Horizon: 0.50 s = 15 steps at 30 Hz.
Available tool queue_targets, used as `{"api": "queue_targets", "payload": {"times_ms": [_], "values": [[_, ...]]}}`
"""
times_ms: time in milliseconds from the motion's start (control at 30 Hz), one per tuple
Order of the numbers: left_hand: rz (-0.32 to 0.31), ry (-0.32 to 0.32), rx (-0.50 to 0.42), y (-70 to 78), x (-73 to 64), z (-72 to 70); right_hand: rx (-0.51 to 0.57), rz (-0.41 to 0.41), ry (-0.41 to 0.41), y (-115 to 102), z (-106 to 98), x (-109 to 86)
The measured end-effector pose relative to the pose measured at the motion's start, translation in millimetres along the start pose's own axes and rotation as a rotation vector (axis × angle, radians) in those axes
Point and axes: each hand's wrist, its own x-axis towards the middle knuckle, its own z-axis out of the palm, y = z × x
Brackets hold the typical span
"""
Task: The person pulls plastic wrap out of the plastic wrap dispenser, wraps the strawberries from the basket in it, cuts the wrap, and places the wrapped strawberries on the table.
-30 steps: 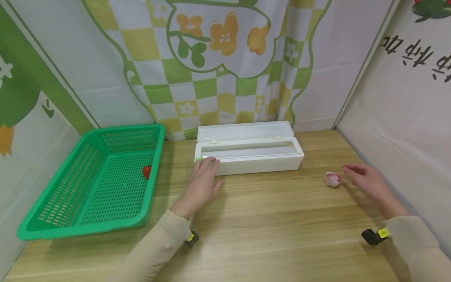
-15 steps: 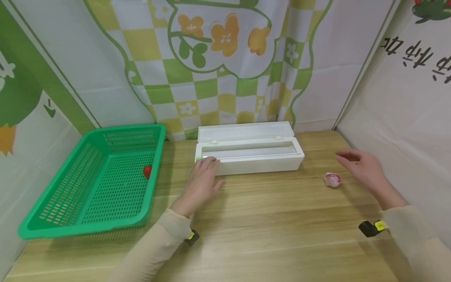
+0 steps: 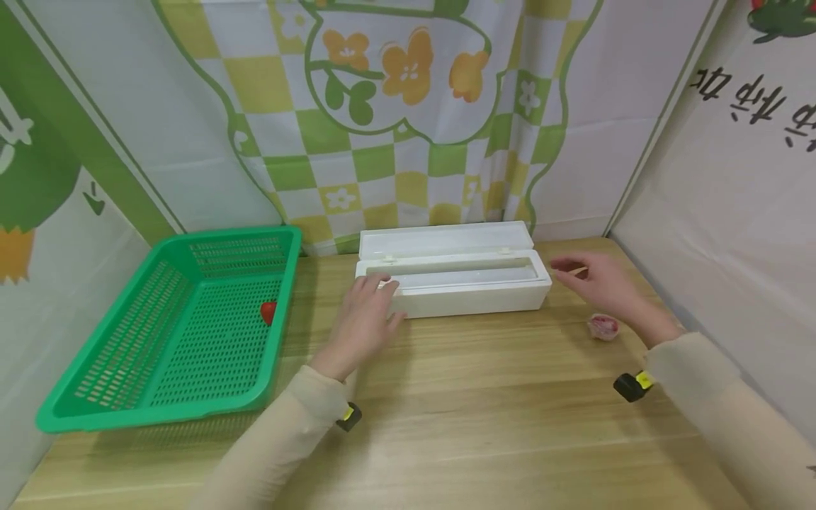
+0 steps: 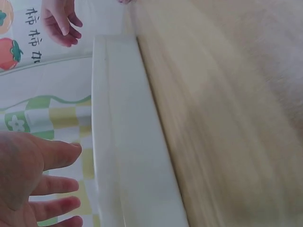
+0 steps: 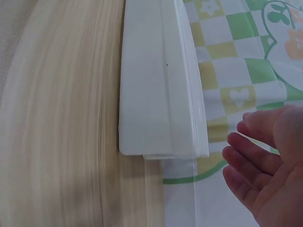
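Note:
A long white box (image 3: 472, 301) stands on the table with its lid (image 3: 446, 241) swung back toward the curtain. My left hand (image 3: 360, 319) is over the box's front left corner, its fingers extended and holding nothing. Near the box's right end hovers my right hand (image 3: 599, 283), fingers gently bent, nothing in its grasp. In the right wrist view a gap separates the right fingers (image 5: 248, 158) from the white box (image 5: 147, 85). A small round red-and-white piece in clear wrap (image 3: 603, 326) lies on the table below the right hand.
To the left stands a green perforated basket (image 3: 290, 283) with a red, strawberry-like item (image 3: 268, 312) by its right wall. A checked curtain (image 3: 414, 163) hangs behind the box. Fabric walls close off both sides of the wooden table (image 3: 484, 418).
My right hand has risen away from the wrapped piece and moved left to the box's right end. The left hand has stayed almost in place. The wrapped piece lies where it was.

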Motion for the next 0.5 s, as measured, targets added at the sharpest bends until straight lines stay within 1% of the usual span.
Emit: {"api": "queue_targets", "payload": {"times_ms": [133,233,333,400,500], "values": [[-0.003,-0.013,0.015,-3.2,9.9,-3.5,-0.015,-0.007,-0.057,-6,5,13.3],[-0.004,-0.043,0.022,-6.7,17.6,-4.3,-0.022,-0.065,-0.085,-6,11,23.1],[-0.006,-0.076,0.013,-10.9,23.1,-4.0,-0.041,-0.131,-0.093,-5,17,31.9],[-0.004,-0.099,0.007,-13.8,25.6,-2.9,-0.064,-0.136,-0.104,-3,21,36.8],[0.006,-0.108,-0.003,-18.7,27.8,-0.1,-0.091,-0.133,-0.146,-2,26,42.3]]}}
